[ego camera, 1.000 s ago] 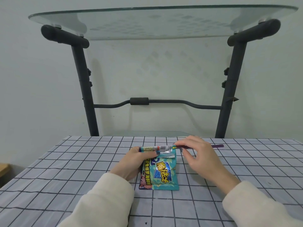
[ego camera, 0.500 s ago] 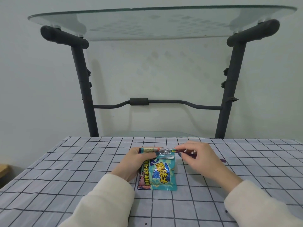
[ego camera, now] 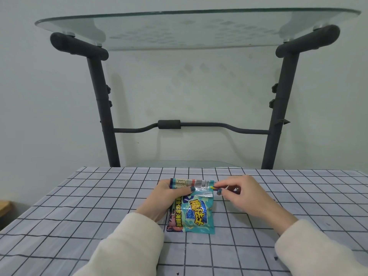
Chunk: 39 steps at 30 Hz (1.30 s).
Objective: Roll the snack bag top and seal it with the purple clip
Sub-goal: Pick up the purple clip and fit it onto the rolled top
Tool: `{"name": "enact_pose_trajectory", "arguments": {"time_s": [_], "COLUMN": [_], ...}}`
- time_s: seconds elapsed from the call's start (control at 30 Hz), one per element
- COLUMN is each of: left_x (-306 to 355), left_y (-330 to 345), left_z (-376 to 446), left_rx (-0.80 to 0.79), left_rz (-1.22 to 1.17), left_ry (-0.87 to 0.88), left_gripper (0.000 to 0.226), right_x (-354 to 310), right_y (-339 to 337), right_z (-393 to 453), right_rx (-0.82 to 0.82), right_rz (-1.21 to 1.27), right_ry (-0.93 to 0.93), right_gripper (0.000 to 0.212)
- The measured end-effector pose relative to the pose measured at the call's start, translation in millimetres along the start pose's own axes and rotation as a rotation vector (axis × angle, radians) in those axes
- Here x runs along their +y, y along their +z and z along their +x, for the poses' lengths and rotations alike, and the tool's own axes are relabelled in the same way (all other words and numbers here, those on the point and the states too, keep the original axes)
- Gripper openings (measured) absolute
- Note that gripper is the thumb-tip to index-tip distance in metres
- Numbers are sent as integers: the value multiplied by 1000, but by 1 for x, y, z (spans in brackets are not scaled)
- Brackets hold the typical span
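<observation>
A teal snack bag (ego camera: 196,215) lies on the checked tablecloth (ego camera: 79,206), its top folded over into a flat band showing a barcode. My left hand (ego camera: 161,198) pinches the left part of that fold, thumb on top. My right hand (ego camera: 245,196) grips the purple clip (ego camera: 229,189) at the fold's right end. Only a short dark stretch of the clip shows between the fingers; the hand hides the remainder. I cannot tell whether the clip's jaws are around the fold.
Behind the table stands a dark metal stand (ego camera: 103,120) with a glass top (ego camera: 195,28) against a pale wall. A wooden edge (ego camera: 4,206) shows at the far left.
The bag's top has unrolled a little into a wider band. My right hand has drawn the clip left toward the fold, so its long end no longer sticks out to the right.
</observation>
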<state>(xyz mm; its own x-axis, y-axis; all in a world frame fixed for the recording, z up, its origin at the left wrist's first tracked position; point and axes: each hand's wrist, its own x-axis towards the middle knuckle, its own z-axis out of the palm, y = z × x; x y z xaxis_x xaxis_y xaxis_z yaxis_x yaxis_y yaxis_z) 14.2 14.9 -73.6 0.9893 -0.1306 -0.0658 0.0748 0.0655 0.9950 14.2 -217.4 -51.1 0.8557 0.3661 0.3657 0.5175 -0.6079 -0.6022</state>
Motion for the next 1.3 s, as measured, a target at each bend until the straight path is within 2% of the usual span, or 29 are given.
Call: {"name": "enact_pose_trajectory", "arguments": {"time_s": [0.3, 0.5, 0.63, 0.77, 0.93, 1.03, 1.17, 1.3], "left_x": [-2, -2, -2, 1, 7, 11, 13, 12], "left_y": [-1, -1, -1, 1, 10, 14, 15, 15], "left_z": [1, 0, 0, -1, -3, -6, -7, -7], "left_rx": [9, -1, 22, 34, 0, -15, -45, -51], "left_rz": [57, 41, 6, -62, -67, -86, -96, -42], "left_ry": [2, 39, 40, 31, 44, 64, 70, 54], "left_gripper": [28, 13, 18, 20, 21, 30, 19, 22], "right_x": [0, -1, -4, -7, -13, -15, -16, -18], "right_y": [-3, -2, -1, 1, 4, 1, -1, -1], "right_z": [0, -1, -2, -1, 0, 2, 3, 3], "right_rx": [-108, -70, -60, -15, -11, -22, 13, 43], "right_rz": [-12, -8, 17, 49, 106, 188, 184, 170], "right_ry": [22, 56, 63, 70, 62, 54, 68, 89], "right_gripper": [26, 26, 22, 7, 16, 10, 8, 10]}}
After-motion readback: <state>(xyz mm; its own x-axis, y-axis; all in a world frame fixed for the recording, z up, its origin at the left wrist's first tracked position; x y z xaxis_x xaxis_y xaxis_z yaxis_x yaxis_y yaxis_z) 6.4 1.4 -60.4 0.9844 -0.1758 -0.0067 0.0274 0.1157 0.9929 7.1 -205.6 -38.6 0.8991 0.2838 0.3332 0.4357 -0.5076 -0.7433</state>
